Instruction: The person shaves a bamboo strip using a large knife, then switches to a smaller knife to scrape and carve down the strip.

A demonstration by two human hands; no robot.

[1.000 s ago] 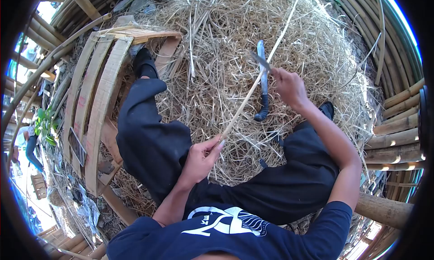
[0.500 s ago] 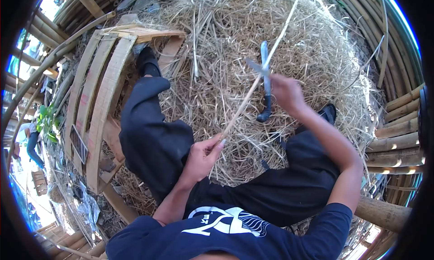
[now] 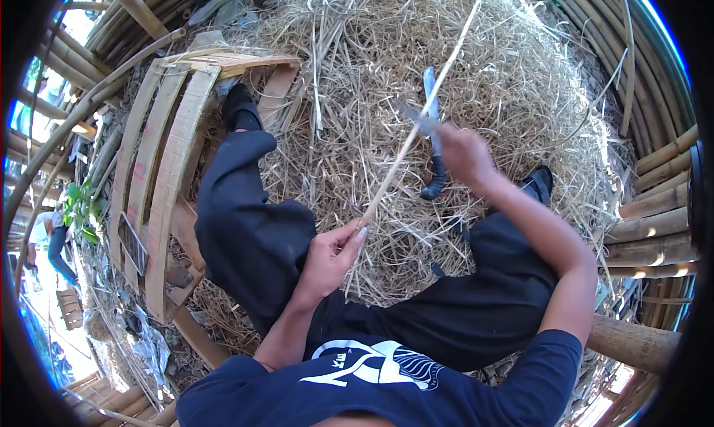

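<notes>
My left hand [image 3: 332, 260] is closed around the near end of a long, thin bamboo strip [image 3: 401, 153], which slants away to the upper right. In my right hand [image 3: 465, 153] is a knife [image 3: 416, 118], its handle hidden by my fingers. The grey blade lies across the strip. Whether the edge bites into it cannot be made out. Below the strip, on the pile of shavings [image 3: 372, 63], rests a long blade with a dark, hooked handle [image 3: 433, 182], close to my right hand.
A slatted wooden crate [image 3: 175, 167] stands at my left beside my leg. Bamboo poles [image 3: 654, 237] line the right side, and another pole [image 3: 632, 347] lies by my right elbow. Farther off at the left, another person [image 3: 50, 234] is partly visible.
The knife and my right hand have shifted slightly toward me along the strip. My left hand keeps its hold on the near end.
</notes>
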